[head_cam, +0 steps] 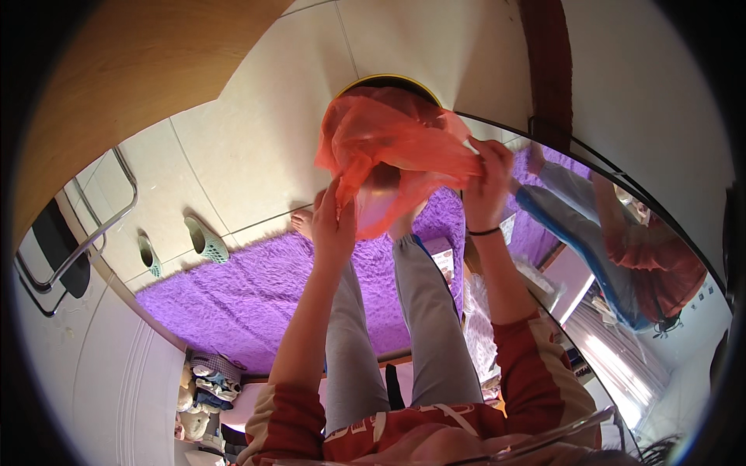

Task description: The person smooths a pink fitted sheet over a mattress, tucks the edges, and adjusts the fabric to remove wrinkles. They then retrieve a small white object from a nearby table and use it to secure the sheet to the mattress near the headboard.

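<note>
A thin red plastic bag is spread between my two hands, with its mouth gaping toward me. My left hand pinches the bag's edge on the left. On the other side, my right hand grips the bag's bunched edge, a dark band around the wrist. Behind and below the bag shows the yellow rim of a round dark bin on the floor. The bag covers most of the bin, so I cannot tell whether any of it lies inside.
A purple shaggy rug lies under my bare feet. Two green perforated clogs rest on the tiles at left, near a chrome-framed chair. A large mirror leans at right. A wooden panel fills the upper left.
</note>
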A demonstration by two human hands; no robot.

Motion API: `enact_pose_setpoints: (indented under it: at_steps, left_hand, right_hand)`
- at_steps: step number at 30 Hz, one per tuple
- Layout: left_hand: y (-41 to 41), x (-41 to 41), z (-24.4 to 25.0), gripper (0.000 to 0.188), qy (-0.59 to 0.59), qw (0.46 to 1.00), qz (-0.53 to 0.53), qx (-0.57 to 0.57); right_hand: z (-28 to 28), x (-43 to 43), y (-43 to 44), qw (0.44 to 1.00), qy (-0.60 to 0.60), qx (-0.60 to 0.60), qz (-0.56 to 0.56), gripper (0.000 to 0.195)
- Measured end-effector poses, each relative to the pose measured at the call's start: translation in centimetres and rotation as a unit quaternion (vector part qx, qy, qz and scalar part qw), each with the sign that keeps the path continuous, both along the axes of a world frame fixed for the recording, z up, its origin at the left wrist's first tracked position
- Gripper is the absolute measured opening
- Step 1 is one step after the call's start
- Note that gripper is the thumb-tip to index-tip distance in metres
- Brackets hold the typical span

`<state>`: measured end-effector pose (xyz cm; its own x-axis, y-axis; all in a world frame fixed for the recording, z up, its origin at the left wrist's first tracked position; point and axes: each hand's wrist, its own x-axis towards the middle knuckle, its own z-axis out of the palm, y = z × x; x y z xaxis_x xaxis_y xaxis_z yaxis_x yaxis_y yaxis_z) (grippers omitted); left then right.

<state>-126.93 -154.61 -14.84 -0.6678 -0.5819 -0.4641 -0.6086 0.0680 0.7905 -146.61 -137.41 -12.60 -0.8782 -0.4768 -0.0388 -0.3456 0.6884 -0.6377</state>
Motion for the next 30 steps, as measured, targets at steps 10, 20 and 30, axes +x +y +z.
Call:
enact_pose_setpoints:
  at_steps: [10, 20, 30]
  left_hand:
    - [1.9, -4.6, -6.7, 0.037, -0.150, 0.863, 0.109, 0.470]
    - [-5.3, -3.4, -5.4, 0.035, 0.009, 0.985, 0.125, 0.114]
    - [-11.1, -6.2, -9.0, 0.028, 0.052, 0.818, 0.283, 0.498]
  right_hand:
    - [-5.9, 1.9, -0.8, 0.946, -0.300, 0.055, 0.114, 0.032]
    - [-4.3, -3.7, -1.2, 0.991, -0.124, -0.016, 0.050, 0.032]
    - [-12.5, -12.2, 2.8, 0.714, -0.605, -0.305, -0.175, 0.026]
